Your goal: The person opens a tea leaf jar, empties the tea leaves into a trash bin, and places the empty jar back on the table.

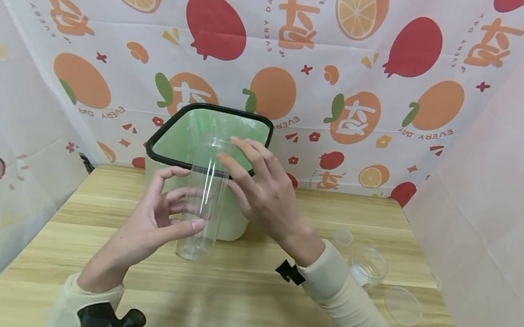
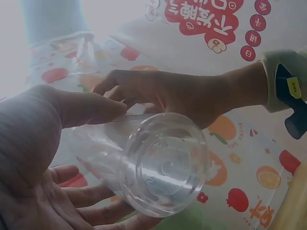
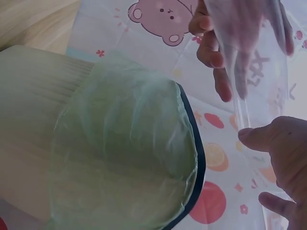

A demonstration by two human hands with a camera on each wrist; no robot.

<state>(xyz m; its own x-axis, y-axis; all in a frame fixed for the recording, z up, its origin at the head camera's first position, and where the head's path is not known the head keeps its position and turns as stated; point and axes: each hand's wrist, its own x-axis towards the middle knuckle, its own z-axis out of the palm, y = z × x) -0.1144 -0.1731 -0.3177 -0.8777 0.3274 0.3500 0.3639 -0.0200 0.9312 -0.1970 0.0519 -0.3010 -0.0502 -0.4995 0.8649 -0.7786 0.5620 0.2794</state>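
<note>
A tall clear plastic bottle stands nearly upright above the table, in front of the bin. My left hand holds its lower half, thumb on the near side and fingers around the far side. Close by its top is my right hand, with fingers extended and only slightly bent; a fingertip touches the bottle's side in the right wrist view. The bottle's round base faces the camera in the left wrist view. Behind it stands a pale bin with a black rim and a green liner bag.
To the right on the wooden table lie a small clear disc, a clear round container and a larger clear disc. A fruit-print cloth hangs behind the table, with pale cloths at both sides.
</note>
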